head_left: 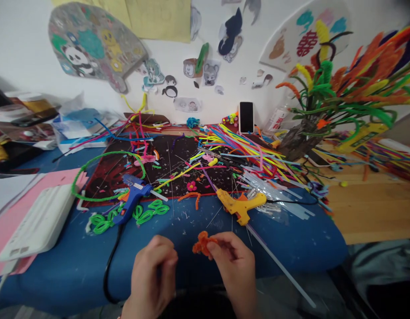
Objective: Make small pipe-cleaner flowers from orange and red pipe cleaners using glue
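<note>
Between the thumb and fingers of my right hand is a small orange pipe-cleaner flower, its looped petals pointing left. My left hand is curled closed a short way left of the flower, apart from it; whether it pinches anything is hidden. Both hands are above the near edge of the blue table cover. Beyond my right hand lies a yellow glue gun with a long clear glue stick trailing toward me. A blue glue gun rests beyond my left hand, beside green looped pipe cleaners.
A dark mat bears scraps and a heap of coloured pipe cleaners. A vase of pipe-cleaner stems stands at right. At left lie a white power bank and a green ring. A black cable hangs over the near edge.
</note>
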Demonstrator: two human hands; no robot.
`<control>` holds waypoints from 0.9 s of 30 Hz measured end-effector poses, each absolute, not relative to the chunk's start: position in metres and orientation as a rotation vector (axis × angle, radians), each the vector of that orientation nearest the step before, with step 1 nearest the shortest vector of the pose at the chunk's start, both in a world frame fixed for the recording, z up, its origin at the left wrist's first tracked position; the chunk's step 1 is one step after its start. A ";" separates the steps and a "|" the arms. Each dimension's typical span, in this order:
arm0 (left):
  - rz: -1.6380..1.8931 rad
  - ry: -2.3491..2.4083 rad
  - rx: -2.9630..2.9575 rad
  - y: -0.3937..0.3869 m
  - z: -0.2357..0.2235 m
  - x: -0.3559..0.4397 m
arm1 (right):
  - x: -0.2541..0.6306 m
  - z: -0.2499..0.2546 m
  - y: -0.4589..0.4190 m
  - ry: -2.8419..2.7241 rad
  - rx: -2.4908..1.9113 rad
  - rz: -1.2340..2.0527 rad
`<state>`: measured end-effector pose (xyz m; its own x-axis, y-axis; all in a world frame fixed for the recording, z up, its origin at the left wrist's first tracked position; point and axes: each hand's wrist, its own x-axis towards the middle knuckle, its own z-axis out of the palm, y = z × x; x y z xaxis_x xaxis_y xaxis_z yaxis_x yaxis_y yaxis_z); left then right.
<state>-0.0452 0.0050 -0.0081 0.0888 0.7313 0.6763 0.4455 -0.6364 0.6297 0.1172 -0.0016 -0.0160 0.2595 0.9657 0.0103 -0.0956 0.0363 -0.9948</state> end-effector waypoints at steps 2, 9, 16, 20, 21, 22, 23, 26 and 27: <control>1.712 1.329 1.860 0.008 -0.011 -0.049 | 0.118 -0.015 -0.001 -0.956 -1.253 1.016; 1.644 1.969 1.497 0.014 -0.009 -0.064 | 0.121 -0.017 -0.002 -0.990 -1.256 1.010; 1.692 1.532 1.798 0.015 -0.001 -0.054 | 0.120 -0.027 -0.002 -1.143 -1.203 0.828; 1.321 1.137 2.148 0.011 -0.003 -0.040 | 0.120 -0.031 -0.001 -1.267 -1.129 0.752; 1.288 1.116 2.162 0.011 -0.004 -0.038 | 0.121 -0.032 -0.001 -1.292 -1.115 0.740; 1.270 1.111 2.174 0.011 -0.004 -0.037 | 0.121 -0.032 -0.001 -1.315 -1.103 0.723; 1.252 1.106 2.194 0.011 -0.005 -0.037 | 0.122 -0.032 0.000 -1.338 -1.090 0.701; 1.197 1.107 2.269 0.010 -0.004 -0.040 | 0.124 -0.031 0.001 -1.398 -1.053 0.627; 1.167 1.114 2.294 0.010 -0.003 -0.041 | 0.124 -0.030 0.002 -1.417 -1.043 0.606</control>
